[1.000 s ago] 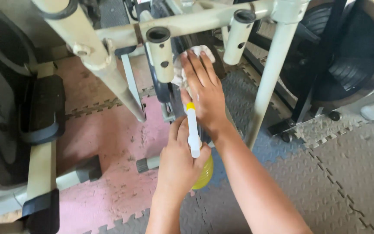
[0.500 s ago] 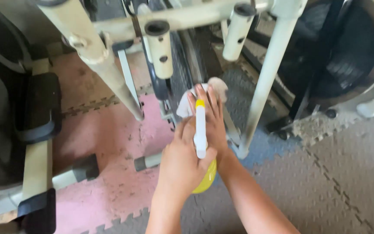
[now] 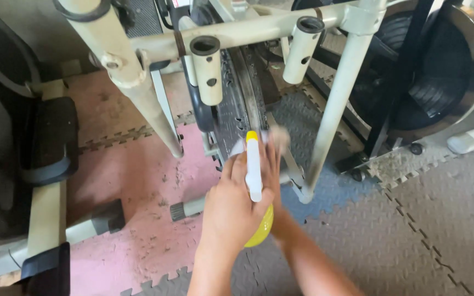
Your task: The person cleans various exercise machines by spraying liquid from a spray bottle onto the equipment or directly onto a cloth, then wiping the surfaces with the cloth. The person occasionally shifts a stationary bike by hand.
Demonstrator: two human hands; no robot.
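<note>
My left hand grips a yellow spray bottle with a white trigger head and yellow nozzle tip, its nozzle aimed at the cream metal frame of an exercise machine. My right hand sits just beyond the bottle, mostly hidden by it, and presses a small white cloth low against the dark wheel inside the frame.
A cream upright post stands right of my hands, a slanted one to the left. A black flywheel machine is at the right, a padded bench at the left. Pink, blue and grey foam mats cover the floor.
My right hand with the cloth has slid down from the upper frame tubes to the lower part of the wheel. My left hand and the bottle stayed near it.
</note>
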